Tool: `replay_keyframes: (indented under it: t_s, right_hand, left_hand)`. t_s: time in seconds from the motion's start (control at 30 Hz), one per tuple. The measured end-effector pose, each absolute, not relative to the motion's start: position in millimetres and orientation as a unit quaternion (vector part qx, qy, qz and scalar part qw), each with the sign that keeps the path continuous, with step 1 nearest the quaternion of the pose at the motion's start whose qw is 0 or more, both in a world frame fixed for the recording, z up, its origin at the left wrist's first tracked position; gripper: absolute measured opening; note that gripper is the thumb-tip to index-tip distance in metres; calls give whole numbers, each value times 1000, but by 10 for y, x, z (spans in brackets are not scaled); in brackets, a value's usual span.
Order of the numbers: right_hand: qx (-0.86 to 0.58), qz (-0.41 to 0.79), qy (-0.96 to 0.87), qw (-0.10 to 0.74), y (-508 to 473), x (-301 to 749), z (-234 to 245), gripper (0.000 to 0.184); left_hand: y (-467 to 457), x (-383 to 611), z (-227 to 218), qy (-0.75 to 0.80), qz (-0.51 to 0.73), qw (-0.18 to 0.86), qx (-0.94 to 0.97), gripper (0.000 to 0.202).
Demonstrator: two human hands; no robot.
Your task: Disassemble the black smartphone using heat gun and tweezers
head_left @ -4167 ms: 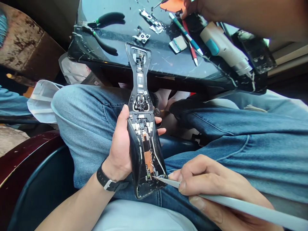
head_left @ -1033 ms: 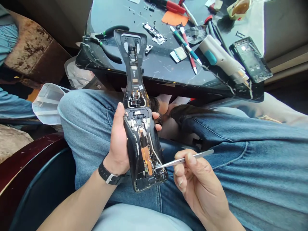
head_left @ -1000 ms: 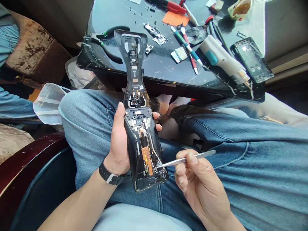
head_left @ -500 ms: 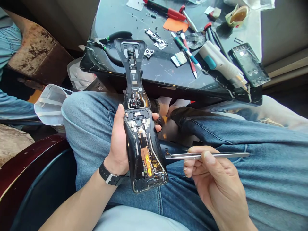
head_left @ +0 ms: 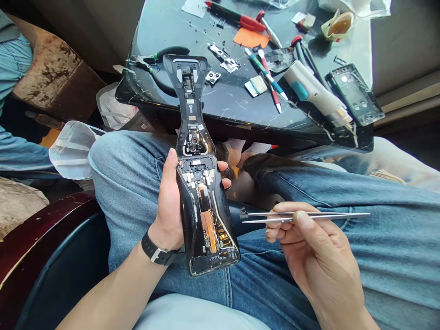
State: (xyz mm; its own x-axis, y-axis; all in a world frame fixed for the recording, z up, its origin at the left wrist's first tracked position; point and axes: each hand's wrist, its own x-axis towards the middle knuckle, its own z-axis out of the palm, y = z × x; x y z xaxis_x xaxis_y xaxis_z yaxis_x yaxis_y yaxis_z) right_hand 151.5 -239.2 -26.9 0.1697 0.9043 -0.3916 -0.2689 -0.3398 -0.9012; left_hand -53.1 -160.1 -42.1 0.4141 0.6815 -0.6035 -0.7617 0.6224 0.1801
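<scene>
I cannot read any word or number here. Inside the opened phone [head_left: 202, 215] are small white labels [head_left: 200, 127] with some print, but the letters are too small for me. One little label [head_left: 139, 121] on a packet [head_left: 134, 122] under the table is also too blurred to read.

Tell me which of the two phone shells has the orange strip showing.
The opened phone in the left hand: its orange strip lies across the exposed insides. The dark phone frame on the table shows none.
</scene>
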Motion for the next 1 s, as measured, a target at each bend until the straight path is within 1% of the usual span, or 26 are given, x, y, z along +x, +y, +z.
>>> replay_keyframes:
  t_s: [0.33,0.57,0.77,0.87,1.0]
  right_hand:
    - [-604,558,-291,489,-2373,1560,-235,21]
    - [-635,513,-318,482,-2280,1587,-124,21]
    - [-672,442,-357,475,-2180,1573,19,18]
    - [-685,415,-396,449,-2118,1573,108,17]
    - [-698,342,-469,419,-2003,1567,219,14]
  left_hand:
    - [-1592,-525,-397,335,433,834,-75,72]
    - [-1578,-514,-350,340,428,834,-78,70]
    - [-1546,-502,-314,331,427,838,-73,67]
    - [-1544,-494,-290,337,421,839,-72,66]
    - [-1540,-486,-256,314,421,849,-61,67]
